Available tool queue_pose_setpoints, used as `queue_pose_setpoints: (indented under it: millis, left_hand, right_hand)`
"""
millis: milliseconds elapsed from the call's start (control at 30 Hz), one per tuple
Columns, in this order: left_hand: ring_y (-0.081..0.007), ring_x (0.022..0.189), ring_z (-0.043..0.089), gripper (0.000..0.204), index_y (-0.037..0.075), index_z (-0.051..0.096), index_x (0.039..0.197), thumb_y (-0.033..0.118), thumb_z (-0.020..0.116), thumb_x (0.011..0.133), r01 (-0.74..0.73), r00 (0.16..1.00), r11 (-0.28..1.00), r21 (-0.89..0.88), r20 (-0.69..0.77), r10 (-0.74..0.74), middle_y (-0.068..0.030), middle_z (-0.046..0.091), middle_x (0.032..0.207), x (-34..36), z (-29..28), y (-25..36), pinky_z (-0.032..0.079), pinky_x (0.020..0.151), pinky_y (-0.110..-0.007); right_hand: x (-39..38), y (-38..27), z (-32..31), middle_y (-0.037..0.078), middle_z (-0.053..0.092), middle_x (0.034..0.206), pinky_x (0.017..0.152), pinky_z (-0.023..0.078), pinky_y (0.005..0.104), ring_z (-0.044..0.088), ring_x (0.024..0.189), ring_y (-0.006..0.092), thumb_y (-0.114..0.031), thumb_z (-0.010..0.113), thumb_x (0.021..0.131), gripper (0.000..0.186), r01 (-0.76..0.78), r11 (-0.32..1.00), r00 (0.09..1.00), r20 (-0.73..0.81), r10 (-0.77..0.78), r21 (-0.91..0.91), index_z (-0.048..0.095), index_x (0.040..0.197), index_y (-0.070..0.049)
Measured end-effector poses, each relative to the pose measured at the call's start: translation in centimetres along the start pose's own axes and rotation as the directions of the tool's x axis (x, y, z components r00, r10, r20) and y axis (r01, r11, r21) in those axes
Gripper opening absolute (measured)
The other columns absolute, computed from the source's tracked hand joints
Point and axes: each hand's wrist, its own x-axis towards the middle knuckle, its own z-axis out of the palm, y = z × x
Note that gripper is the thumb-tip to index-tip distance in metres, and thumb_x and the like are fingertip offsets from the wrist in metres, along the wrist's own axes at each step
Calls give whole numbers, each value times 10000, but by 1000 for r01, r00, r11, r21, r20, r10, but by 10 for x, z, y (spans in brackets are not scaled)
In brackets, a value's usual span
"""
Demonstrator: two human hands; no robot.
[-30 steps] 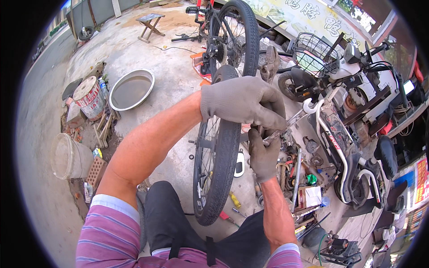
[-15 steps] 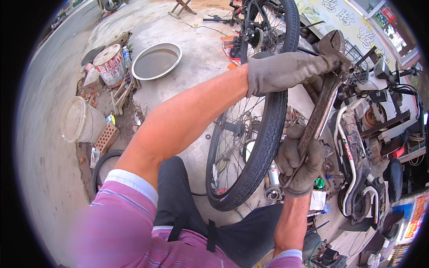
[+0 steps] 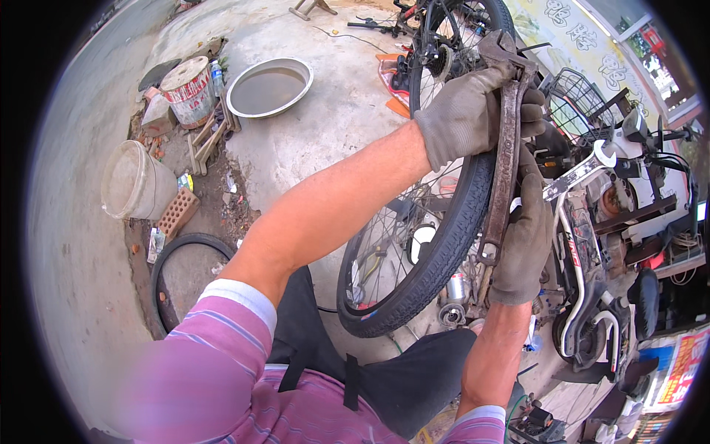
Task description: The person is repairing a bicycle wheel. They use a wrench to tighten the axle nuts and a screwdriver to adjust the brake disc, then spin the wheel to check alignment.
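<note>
Adjustable wrench (image 3: 509, 140) raised before a bicycle wheel (image 3: 436, 270), 2 gloved hands close by

The rusty adjustable wrench stands nearly upright in front of the person, head uppermost, crossing the view of the wheel's upper right side. The left hand (image 3: 467, 115) grips it just below the head, its fingers curled round the handle, their tips showing beyond the far edge.

The right hand (image 3: 523, 240) is beside the handle's lower end, fingers pointing upward and partly hidden. A silver open-ended wrench (image 3: 580, 176) juts out past this hand, its near end out of sight; whether the fingers pinch either of the 2 tools, I cannot tell.

The wheel's top disappears behind the left hand and the adjustable wrench. Right of the wheel's lower part is a silver canister (image 3: 457, 287), amid clutter too crowded to sort out.

Farther off, a second bicycle (image 3: 442, 63) is cut off by the upper edge. To the left are a basin (image 3: 288, 106), a bucket (image 3: 148, 189) and a loose tyre (image 3: 156, 281), partly covered by the left arm. A blur obscures part of the left sleeve (image 3: 222, 325).
</note>
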Motion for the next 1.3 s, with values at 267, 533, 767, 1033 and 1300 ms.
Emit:
queue_pose_setpoints:
  millis: [267,533,767,1033,1300]
  left_hand:
    - [-114,732,606,419,84,618,1147,488,530,1077,-269,963,948,-171,-29,268,-6,648,911,-28,-18,58,530,689,-332]
    - [-101,634,555,462,149,617,1007,609,570,1014,-209,975,925,-317,8,223,21,611,847,-47,-16,49,514,604,-329]
    - [-120,676,557,533,90,665,1158,595,533,1049,-440,897,891,-112,-106,430,-10,636,852,-96,-7,108,514,629,-291]
    - [-159,756,653,375,94,526,1415,315,451,1121,-127,646,782,610,-547,532,-175,700,1175,-228,-79,70,588,670,-345]
    - [-90,561,611,241,10,615,1225,182,604,1056,632,520,579,515,-836,175,-70,726,954,-284,-160,-53,483,491,-251]
  right_hand:
    - [38,7,15,201,651,1395,1114,450,394,639,1258,273,-216,358,1031,509,181,974,937,277,-213,136,612,1399,28]
    - [95,24,58,125,699,1318,1070,498,373,656,1208,216,-97,400,1042,410,63,940,961,234,-148,336,660,1353,-37]
    - [96,47,57,125,747,1207,1018,497,382,700,1117,289,-206,372,1061,399,431,901,889,199,-413,-56,739,1133,-68]
    - [105,75,40,175,732,1232,1099,450,413,644,1262,330,-639,285,1044,767,388,921,906,196,-375,-27,724,1152,-19]
    - [114,82,51,137,723,1233,1086,457,364,657,1211,258,-545,362,1062,650,289,955,939,173,-297,70,729,1168,-19]
